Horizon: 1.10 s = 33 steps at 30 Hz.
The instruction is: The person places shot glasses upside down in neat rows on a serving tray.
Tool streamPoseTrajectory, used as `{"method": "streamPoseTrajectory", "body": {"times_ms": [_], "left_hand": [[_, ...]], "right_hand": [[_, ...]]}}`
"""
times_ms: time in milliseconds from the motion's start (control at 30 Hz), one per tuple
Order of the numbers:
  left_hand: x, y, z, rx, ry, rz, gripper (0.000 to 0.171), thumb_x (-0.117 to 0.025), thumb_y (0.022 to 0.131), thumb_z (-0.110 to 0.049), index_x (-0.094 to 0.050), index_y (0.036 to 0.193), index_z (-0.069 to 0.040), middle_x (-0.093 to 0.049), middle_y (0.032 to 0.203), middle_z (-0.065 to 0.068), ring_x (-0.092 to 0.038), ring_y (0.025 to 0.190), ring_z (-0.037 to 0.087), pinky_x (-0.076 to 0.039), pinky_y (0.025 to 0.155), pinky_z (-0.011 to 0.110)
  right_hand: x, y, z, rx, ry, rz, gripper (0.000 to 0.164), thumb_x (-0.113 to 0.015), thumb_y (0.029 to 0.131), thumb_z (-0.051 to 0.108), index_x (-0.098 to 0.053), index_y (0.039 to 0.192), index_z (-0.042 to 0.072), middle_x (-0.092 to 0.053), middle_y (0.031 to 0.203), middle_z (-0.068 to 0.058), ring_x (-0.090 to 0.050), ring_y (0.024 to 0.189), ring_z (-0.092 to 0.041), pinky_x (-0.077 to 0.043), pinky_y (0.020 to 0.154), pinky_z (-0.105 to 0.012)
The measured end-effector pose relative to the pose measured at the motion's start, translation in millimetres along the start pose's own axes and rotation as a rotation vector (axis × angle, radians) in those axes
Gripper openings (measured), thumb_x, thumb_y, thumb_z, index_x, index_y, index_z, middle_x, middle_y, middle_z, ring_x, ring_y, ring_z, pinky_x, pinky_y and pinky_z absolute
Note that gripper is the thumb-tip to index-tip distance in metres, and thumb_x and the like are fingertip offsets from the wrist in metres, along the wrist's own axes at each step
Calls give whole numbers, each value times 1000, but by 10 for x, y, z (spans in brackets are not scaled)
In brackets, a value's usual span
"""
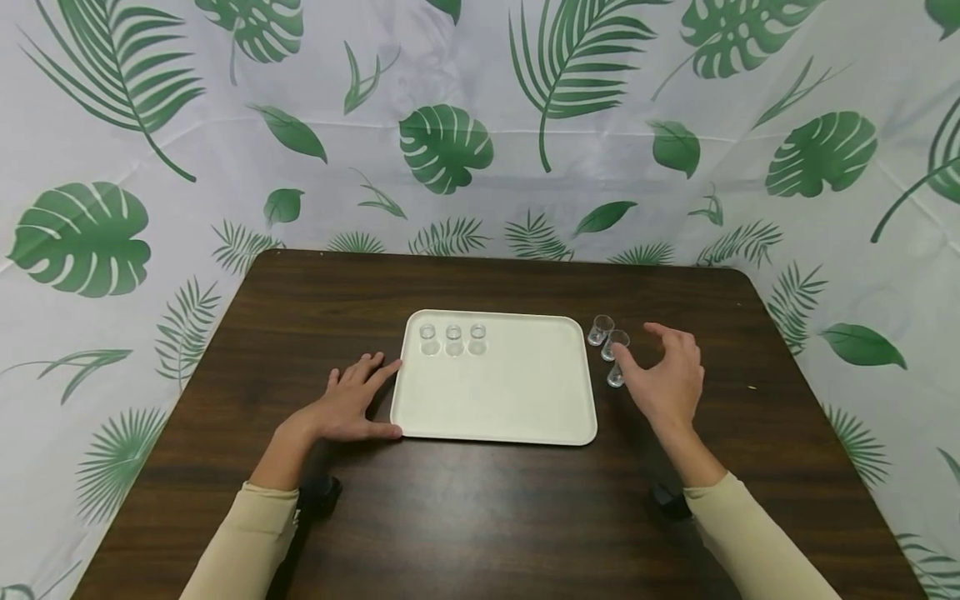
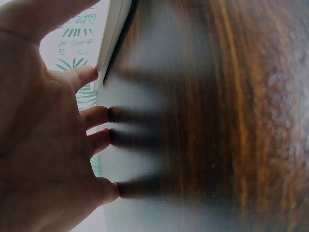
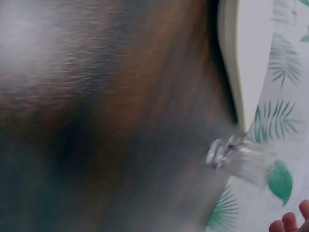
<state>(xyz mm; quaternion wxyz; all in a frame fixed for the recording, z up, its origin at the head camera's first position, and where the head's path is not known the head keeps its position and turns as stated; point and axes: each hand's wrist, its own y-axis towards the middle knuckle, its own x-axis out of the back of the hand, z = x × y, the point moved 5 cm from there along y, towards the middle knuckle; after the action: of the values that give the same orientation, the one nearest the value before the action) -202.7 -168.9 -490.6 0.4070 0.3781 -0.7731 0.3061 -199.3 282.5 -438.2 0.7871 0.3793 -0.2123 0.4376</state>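
Your right hand [image 1: 670, 375] is held in a wide curve, thumb well apart from the fingers, with nothing gripped. Its thumb reaches in front of the nearest loose glass [image 1: 615, 377] in the head view; you cannot tell from here whether they touch. Your left hand [image 1: 348, 410] is spread flat and grasps nothing: the index fingertip meets the left edge of the white tray [image 1: 517, 375], and the thumb lies at its near left corner, probably to steady it.

Just beyond your right thumb are the middle loose glass [image 1: 613, 343] and the far loose glass [image 1: 600, 331], so three small clear glasses stand close together on the table [image 1: 480, 508], just off the tray's right edge. The right wrist view shows a glass upright, thick base down. On the tray, three more glasses [image 1: 453, 332] form a row near the far left corner; they look mouth down, though that is hard to be sure of. The rest of the tray's surface is bare.

You seem to be at the pick-up step, about halfway through the six. The next move calls for closing your thumb and fingers gently round one glass without nudging its neighbours, and perhaps turning it over to match the row.
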Motion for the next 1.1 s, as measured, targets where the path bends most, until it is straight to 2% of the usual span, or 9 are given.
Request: {"method": "streamPoseTrajectory", "body": {"times_ms": [100, 233, 367, 567, 800, 1100], "left_hand": [[1, -1, -2, 3, 1, 1, 105, -72, 79, -62, -21, 157, -13, -15, 159, 25, -8, 145, 47, -4, 103, 76], [2, -8, -4, 1, -4, -1, 105, -72, 79, -61, -22, 157, -13, -15, 159, 25, -9, 145, 48, -4, 103, 76], [-3, -3, -4, -4, -5, -2, 105, -72, 79, -62, -22, 157, -13, -15, 159, 25, -9, 145, 48, -4, 103, 76], [-14, 5, 14, 3, 7, -1, 106, -71, 79, -64, -21, 158, -14, -15, 159, 24, -9, 145, 47, -4, 103, 76], [-6, 1, 13, 4, -4, -4, 105, -72, 79, -62, -21, 158, -15, -14, 159, 24, -7, 146, 46, -3, 103, 75], [-8, -5, 21, 3, -6, -5, 105, -72, 79, -61, -21, 158, -14, -14, 159, 24, -8, 145, 46, -4, 103, 76]], "right_hand": [[-7, -48, -121, -89, -20, 57, 62, -75, 82, 49, -62, 128, 9, -55, 115, -15, -51, 100, -32, -38, 79, -48], [-97, -104, -251, -170, -39, 187, 76, -72, 79, 61, -58, 134, 10, -55, 118, -13, -54, 99, -30, -42, 75, -45], [-183, -138, -354, -211, -29, 295, 83, -73, 77, 63, -56, 135, 7, -59, 121, -14, -59, 96, -29, -44, 75, -42], [-259, -119, -421, -216, -53, 398, 70, -79, 79, 50, -60, 129, 4, -68, 104, -18, -64, 89, -30, -44, 68, -37], [-287, -62, -446, -218, -47, 447, 50, -82, 80, 34, -67, 117, 5, -70, 87, -13, -64, 80, -26, -43, 65, -34], [-307, -55, -474, -231, -37, 489, 42, -82, 80, 25, -69, 115, 5, -68, 87, -12, -60, 80, -26, -40, 65, -34]]}}
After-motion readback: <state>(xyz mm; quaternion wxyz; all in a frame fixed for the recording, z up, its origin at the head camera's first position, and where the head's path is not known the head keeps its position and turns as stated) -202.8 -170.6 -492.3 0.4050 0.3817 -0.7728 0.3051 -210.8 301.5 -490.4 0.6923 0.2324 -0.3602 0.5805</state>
